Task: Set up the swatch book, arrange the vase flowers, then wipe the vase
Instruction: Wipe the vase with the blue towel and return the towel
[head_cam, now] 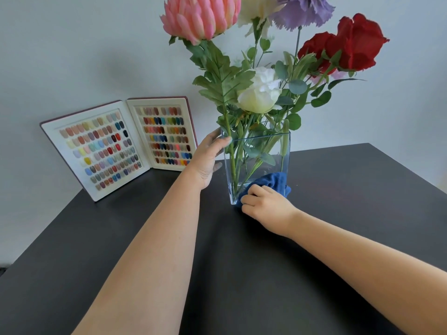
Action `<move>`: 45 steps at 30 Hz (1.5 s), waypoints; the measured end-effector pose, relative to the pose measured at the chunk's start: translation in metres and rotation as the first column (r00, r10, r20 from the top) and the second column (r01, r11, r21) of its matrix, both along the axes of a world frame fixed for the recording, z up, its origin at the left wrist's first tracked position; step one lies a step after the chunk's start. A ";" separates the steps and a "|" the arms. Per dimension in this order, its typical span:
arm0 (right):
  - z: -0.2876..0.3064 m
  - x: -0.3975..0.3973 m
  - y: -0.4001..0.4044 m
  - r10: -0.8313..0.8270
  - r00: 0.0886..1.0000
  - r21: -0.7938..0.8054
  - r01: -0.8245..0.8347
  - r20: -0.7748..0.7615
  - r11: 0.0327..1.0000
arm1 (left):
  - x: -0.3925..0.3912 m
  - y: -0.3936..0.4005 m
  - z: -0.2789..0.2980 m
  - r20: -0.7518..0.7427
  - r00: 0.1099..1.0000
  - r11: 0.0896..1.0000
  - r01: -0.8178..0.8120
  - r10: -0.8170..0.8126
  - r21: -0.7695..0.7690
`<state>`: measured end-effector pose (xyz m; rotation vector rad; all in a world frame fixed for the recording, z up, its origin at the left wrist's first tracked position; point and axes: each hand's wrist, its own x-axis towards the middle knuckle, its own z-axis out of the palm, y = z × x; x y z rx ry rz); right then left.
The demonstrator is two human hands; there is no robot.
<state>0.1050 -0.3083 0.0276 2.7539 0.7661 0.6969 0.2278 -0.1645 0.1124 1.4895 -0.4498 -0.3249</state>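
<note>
A dark matte tabletop (145, 238) meets a pale grey wall (72, 56). The left hand (208, 160) wraps its grip around the glass vase (278, 151). The right hand (266, 204) clutches a blue cloth (275, 181) against the vase's base.

We lose the pink flower (200, 16) and purple flower (302, 10) past the top edge, and the blue cloth (273, 183) hides the vase (256, 160) base (its near corner).

Single view, recorded from a head-worn wide-angle camera; the scene is looked down on, forward and obliquely, across a dark table (338, 238) toward a pale wall (72, 56). Both forearms are seen entering from the lower edge, close to the lens. Straight edges are bowed toward the frame margins.
</note>
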 end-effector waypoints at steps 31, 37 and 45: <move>0.060 -0.041 0.071 0.524 0.850 0.483 0.440 0.047 -0.757 | -0.137 0.062 -0.041 -0.399 0.894 0.971 0.133 -0.205 -0.201; 0.047 -0.032 0.101 0.656 0.695 0.350 0.717 -0.295 -0.603 | -0.145 0.131 -0.049 -0.288 0.946 0.978 -0.186 0.151 -0.096; 0.026 -0.031 0.161 0.841 0.424 0.471 0.849 -0.335 -0.239 | -0.171 0.221 -0.054 -0.221 0.902 0.919 -0.391 0.372 -0.050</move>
